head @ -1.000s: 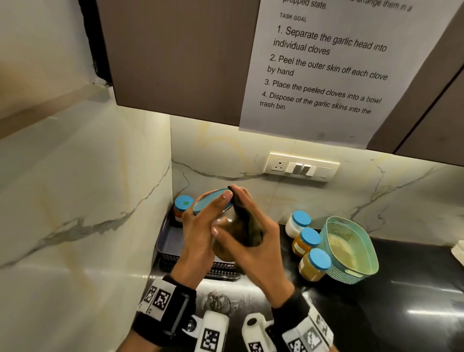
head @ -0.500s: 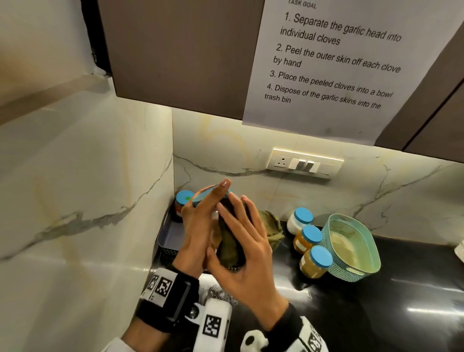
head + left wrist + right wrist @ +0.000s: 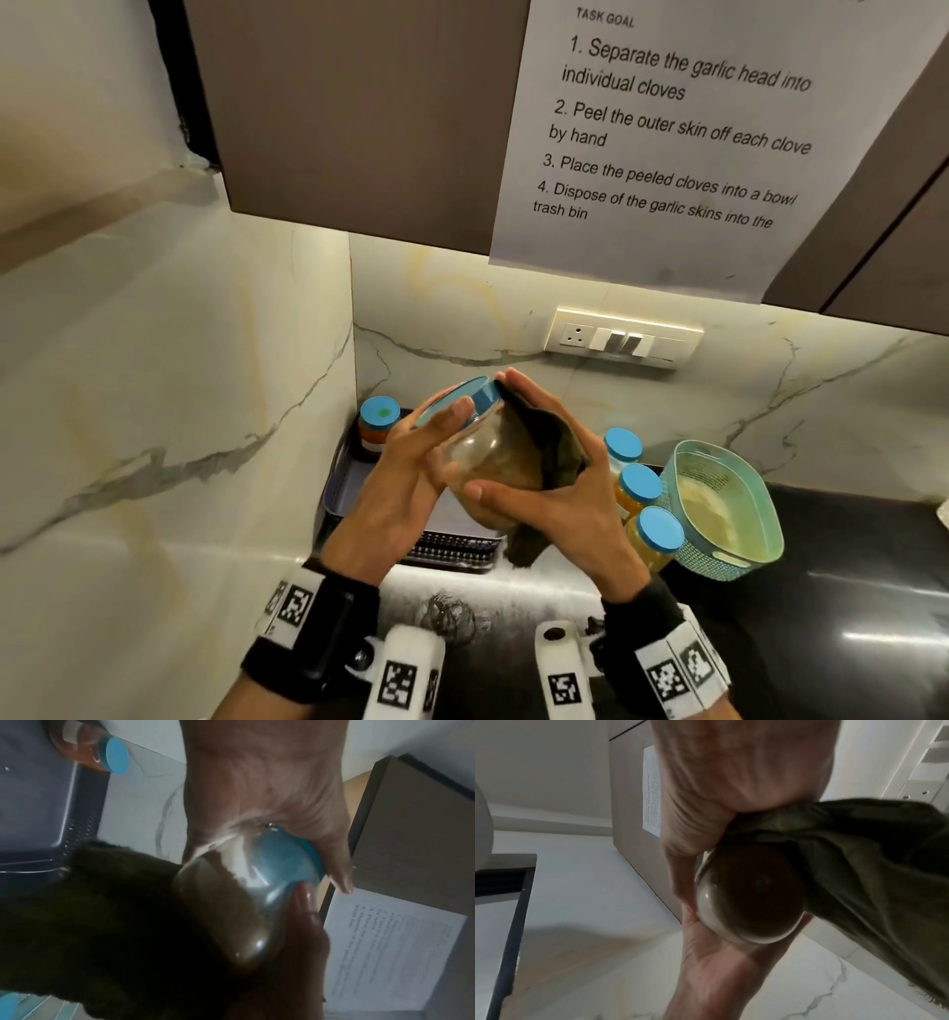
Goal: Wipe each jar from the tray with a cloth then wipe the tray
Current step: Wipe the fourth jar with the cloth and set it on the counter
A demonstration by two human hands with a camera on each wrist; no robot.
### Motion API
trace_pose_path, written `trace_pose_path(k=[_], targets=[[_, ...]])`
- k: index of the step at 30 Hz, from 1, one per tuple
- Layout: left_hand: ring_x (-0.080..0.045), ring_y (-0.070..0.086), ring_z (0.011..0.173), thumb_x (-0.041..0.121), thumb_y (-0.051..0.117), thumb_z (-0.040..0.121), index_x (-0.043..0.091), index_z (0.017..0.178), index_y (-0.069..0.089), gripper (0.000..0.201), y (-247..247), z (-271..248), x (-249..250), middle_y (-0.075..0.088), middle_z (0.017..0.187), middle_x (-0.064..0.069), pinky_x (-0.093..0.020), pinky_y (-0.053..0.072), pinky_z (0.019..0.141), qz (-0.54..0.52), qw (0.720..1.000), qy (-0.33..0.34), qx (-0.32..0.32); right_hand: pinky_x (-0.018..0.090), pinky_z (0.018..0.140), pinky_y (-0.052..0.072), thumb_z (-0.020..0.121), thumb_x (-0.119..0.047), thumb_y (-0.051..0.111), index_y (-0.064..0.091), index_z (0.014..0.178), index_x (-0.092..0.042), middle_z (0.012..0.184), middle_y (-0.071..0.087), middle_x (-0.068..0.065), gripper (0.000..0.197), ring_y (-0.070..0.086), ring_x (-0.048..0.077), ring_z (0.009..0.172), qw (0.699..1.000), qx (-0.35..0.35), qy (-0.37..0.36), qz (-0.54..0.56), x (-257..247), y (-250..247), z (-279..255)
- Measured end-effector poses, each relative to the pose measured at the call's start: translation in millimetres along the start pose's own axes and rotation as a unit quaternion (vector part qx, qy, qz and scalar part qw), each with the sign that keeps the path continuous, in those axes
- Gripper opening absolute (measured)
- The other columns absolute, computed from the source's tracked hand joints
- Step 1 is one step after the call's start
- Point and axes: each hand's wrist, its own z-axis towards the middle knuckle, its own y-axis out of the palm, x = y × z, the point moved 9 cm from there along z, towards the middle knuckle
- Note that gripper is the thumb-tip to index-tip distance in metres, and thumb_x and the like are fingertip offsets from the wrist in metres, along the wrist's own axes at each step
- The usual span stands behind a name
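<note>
A clear glass jar [image 3: 488, 457] with brown contents and a blue lid [image 3: 457, 398] is held tilted above the dark tray [image 3: 349, 483]. My left hand [image 3: 421, 462] grips it at the lid, fingers and thumb on the rim [image 3: 282, 858]. My right hand [image 3: 560, 509] cups a dark green cloth [image 3: 554, 452] against the jar's right side, thumb under the glass. The right wrist view shows the jar's base [image 3: 752, 898] bare, with the cloth [image 3: 859, 872] bunched beside it. One small jar [image 3: 380, 416] with orange contents stands in the tray's back corner.
Three blue-lidded jars [image 3: 639, 485] stand in a row on the black counter right of the tray. A teal basket [image 3: 719, 509] sits just beyond them. Marble walls close the corner at the left and back. A cupboard with a taped paper sheet hangs overhead.
My right hand has slid the cloth from the jar's front round to its right side. The jar has tipped, so its lid faces up and left. My left hand keeps its hold.
</note>
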Motion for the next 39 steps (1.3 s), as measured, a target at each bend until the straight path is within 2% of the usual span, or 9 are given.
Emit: trace_pose_path(k=[2, 5, 7, 11, 16, 22, 27, 34, 39], targets=[[-0.028, 0.074, 0.098, 0.048, 0.102, 0.049, 0.006, 0.119, 0.076, 0.086, 3.1, 4.7, 0.6, 0.076, 0.108, -0.018, -0.039, 0.063, 0.087, -0.007, 1.000, 0.006, -0.010, 0.020, 0.098, 0.055, 0.065, -0.011, 0.093, 0.057, 0.138, -0.019, 0.129, 0.071, -0.016, 0.082, 0.065, 0.008, 0.124, 1.000, 0.001, 0.017, 0.020, -0.4, 8.7, -4.4], [-0.033, 0.072, 0.096, 0.042, 0.102, 0.049, 0.001, 0.121, 0.074, 0.088, 3.6, 8.4, -3.1, 0.074, 0.106, -0.021, -0.042, 0.062, 0.086, -0.017, 1.000, 0.017, 0.020, 0.024, 0.098, 0.057, 0.064, -0.011, 0.097, 0.063, 0.133, -0.019, 0.124, 0.075, -0.006, 0.078, 0.069, 0.013, 0.120, 0.997, 0.023, 0.036, 0.058, 1.4, 15.3, -7.5], [-0.036, 0.071, 0.098, 0.040, 0.096, 0.055, 0.000, 0.120, 0.073, 0.080, -3.2, 8.8, -4.4, 0.075, 0.105, -0.021, -0.042, 0.061, 0.085, 0.022, 0.997, 0.037, 0.058, 0.023, 0.093, 0.058, 0.065, -0.022, 0.094, 0.071, 0.121, -0.035, 0.117, 0.078, -0.007, 0.062, 0.072, 0.011, 0.114, 0.995, 0.026, 0.060, 0.080, 4.1, 16.4, -6.1], [-0.046, 0.069, 0.116, 0.057, 0.096, 0.049, 0.004, 0.127, 0.070, 0.098, -2.4, 7.4, -5.1, 0.072, 0.119, -0.026, -0.060, 0.054, 0.104, 0.088, 0.993, 0.040, 0.072, 0.018, 0.079, 0.059, 0.068, -0.032, 0.091, 0.079, 0.098, -0.042, 0.101, 0.081, -0.007, 0.033, 0.077, 0.009, 0.097, 0.991, 0.002, 0.094, 0.093, 5.9, 16.3, 2.3], [-0.048, 0.068, 0.113, 0.041, 0.088, 0.060, 0.004, 0.119, 0.074, 0.071, -2.1, 2.7, 8.2, 0.073, 0.114, -0.027, -0.057, 0.054, 0.101, 0.100, 0.990, 0.073, 0.060, 0.025, 0.098, 0.057, 0.080, -0.018, 0.089, 0.061, 0.137, -0.016, 0.124, 0.075, -0.010, 0.064, 0.070, 0.009, 0.119, 0.999, 0.039, 0.007, -0.016, -11.7, 24.7, -4.7], [-0.043, 0.070, 0.116, 0.033, 0.086, 0.065, -0.004, 0.128, 0.066, 0.076, -13.3, -4.6, 6.4, 0.072, 0.122, -0.026, -0.050, 0.056, 0.100, 0.053, 0.991, 0.087, 0.082, 0.050, 0.116, 0.046, 0.085, -0.026, 0.082, 0.042, 0.156, -0.017, 0.160, 0.049, -0.002, 0.083, 0.045, 0.017, 0.149, 0.979, 0.078, -0.085, -0.167, -9.7, 37.5, -31.6], [-0.042, 0.072, 0.111, 0.042, 0.088, 0.057, 0.001, 0.123, 0.069, 0.080, -10.2, -8.6, 5.7, 0.074, 0.115, -0.024, -0.052, 0.059, 0.097, 0.115, 0.983, 0.102, 0.098, 0.039, 0.102, 0.058, 0.074, 0.010, 0.086, 0.057, 0.141, -0.018, 0.125, 0.074, -0.012, 0.078, 0.070, 0.009, 0.120, 0.998, -0.005, 0.059, -0.013, 12.2, 30.6, -9.2], [-0.038, 0.073, 0.113, 0.041, 0.089, 0.060, 0.002, 0.129, 0.067, 0.082, -18.3, -7.9, 3.3, 0.075, 0.120, -0.020, -0.052, 0.058, 0.101, 0.075, 0.986, 0.092, 0.116, 0.053, 0.119, 0.043, 0.075, -0.003, 0.089, 0.042, 0.156, -0.014, 0.162, 0.045, -0.001, 0.094, 0.041, 0.020, 0.152, 0.986, 0.056, -0.081, -0.132, -0.3, 36.8, -36.3], [-0.038, 0.074, 0.109, 0.041, 0.091, 0.055, 0.003, 0.121, 0.070, 0.079, -15.6, -8.9, 1.7, 0.077, 0.112, -0.018, -0.048, 0.061, 0.094, 0.097, 0.979, 0.118, 0.132, 0.040, 0.107, 0.056, 0.069, 0.015, 0.085, 0.054, 0.143, -0.026, 0.133, 0.070, -0.010, 0.090, 0.065, 0.009, 0.127, 0.998, 0.005, 0.064, 0.015, 19.7, 32.8, -13.4]])
